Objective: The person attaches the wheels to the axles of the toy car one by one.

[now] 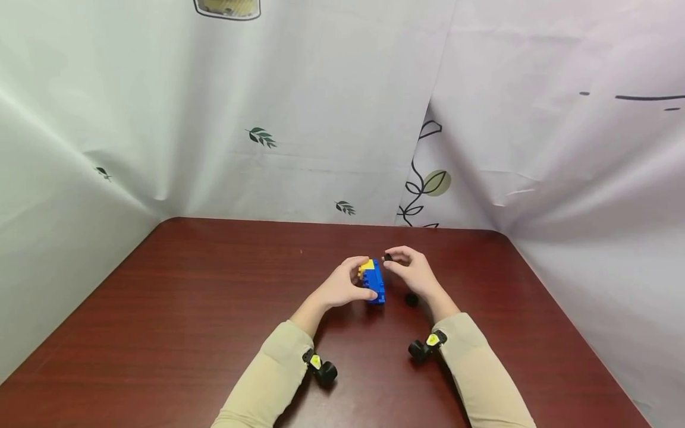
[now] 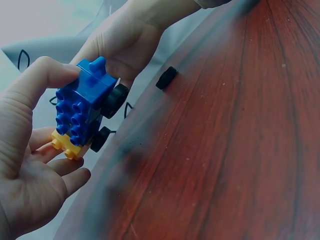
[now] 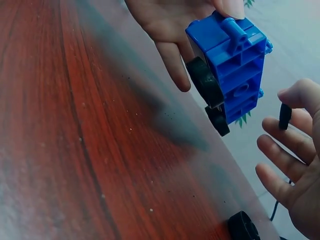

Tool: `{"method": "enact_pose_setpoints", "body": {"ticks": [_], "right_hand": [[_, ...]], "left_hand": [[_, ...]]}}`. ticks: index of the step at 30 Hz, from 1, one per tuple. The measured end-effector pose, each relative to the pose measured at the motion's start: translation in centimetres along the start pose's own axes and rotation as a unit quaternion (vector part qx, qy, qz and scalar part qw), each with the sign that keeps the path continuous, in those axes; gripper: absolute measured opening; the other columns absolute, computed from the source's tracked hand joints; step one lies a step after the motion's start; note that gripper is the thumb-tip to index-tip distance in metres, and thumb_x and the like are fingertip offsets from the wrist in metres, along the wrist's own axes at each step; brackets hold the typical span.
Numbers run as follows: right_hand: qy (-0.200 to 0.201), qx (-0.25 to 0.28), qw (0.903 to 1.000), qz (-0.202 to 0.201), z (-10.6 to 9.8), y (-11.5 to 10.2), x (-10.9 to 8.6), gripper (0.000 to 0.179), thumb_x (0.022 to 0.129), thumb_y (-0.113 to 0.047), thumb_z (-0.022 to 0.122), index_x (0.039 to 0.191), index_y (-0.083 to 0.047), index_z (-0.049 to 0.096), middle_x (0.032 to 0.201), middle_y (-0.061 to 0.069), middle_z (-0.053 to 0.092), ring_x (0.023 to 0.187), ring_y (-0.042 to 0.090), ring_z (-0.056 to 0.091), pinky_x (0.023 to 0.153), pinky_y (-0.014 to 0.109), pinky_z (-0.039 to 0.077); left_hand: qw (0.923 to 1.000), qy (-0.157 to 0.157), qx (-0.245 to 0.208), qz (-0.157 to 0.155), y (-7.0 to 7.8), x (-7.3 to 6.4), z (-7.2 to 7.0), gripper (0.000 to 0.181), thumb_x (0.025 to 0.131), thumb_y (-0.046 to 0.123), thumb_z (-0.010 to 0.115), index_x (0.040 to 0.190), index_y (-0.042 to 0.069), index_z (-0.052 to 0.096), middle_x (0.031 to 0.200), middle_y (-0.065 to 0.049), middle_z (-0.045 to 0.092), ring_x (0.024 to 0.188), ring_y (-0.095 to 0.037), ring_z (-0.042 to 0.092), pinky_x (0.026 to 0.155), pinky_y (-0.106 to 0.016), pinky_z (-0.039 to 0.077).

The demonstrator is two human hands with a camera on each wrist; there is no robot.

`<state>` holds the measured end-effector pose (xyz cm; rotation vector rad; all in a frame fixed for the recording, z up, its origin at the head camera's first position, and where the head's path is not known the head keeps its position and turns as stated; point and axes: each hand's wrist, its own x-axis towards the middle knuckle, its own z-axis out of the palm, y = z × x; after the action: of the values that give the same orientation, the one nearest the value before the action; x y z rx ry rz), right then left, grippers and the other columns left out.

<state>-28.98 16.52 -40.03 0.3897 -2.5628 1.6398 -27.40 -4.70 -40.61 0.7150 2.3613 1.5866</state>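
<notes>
My left hand [image 1: 342,288] grips a toy car [image 1: 374,285] by its two ends, thumb on one and fingers at the other. The car has a blue studded body and a yellow brick [image 2: 66,145] at one end. Two black wheels show on one side, a nearer wheel [image 3: 205,82] and a farther wheel [image 3: 217,121]. The blue underside faces the right wrist camera, tilted up off the table. Just right of the car, my right hand [image 1: 414,274] pinches a small black wheel [image 3: 285,116] between thumb and finger, apart from the body.
Another black wheel [image 1: 411,299] lies on the dark red wooden table [image 1: 214,309], below the right hand. A white patterned curtain [image 1: 321,119] hangs behind the table and along both sides. Black wrist cameras are strapped over the beige sleeves [image 1: 484,371].
</notes>
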Motion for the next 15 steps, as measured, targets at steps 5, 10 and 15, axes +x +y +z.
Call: {"method": "enact_pose_setpoints", "body": {"ticks": [5,10,15], "right_hand": [[-0.009,0.046,0.9989,0.012,0.06,-0.09,-0.21,0.033,0.088,-0.017,0.066,0.115,-0.001,0.055,0.114,0.017,0.067,0.101,0.019,0.065,0.082,0.031,0.056],[-0.001,0.060,0.9982,0.005,0.27,-0.01,-0.29,0.033,0.089,-0.018,0.066,0.114,0.001,0.054,0.110,0.019,0.066,0.094,0.025,0.065,0.077,0.030,0.056],[0.013,0.052,0.9985,-0.007,0.33,0.14,-0.40,0.040,0.090,-0.020,0.064,0.123,0.001,0.054,0.108,0.020,0.063,0.094,0.031,0.064,0.077,0.030,0.056]], "left_hand": [[1.0000,0.008,0.003,0.001,-0.06,-0.03,0.09,0.085,0.076,0.021,0.077,0.145,0.003,0.031,0.149,-0.014,0.031,0.131,-0.031,0.044,0.107,-0.044,0.039],[0.9997,0.013,0.018,0.001,0.02,-0.12,0.13,0.085,0.074,0.024,0.078,0.144,0.006,0.034,0.149,-0.012,0.032,0.131,-0.029,0.043,0.108,-0.044,0.039],[0.9991,0.018,0.038,-0.004,0.07,-0.10,0.21,0.085,0.073,0.028,0.077,0.145,0.008,0.035,0.149,-0.010,0.034,0.131,-0.029,0.042,0.106,-0.044,0.041]]}}
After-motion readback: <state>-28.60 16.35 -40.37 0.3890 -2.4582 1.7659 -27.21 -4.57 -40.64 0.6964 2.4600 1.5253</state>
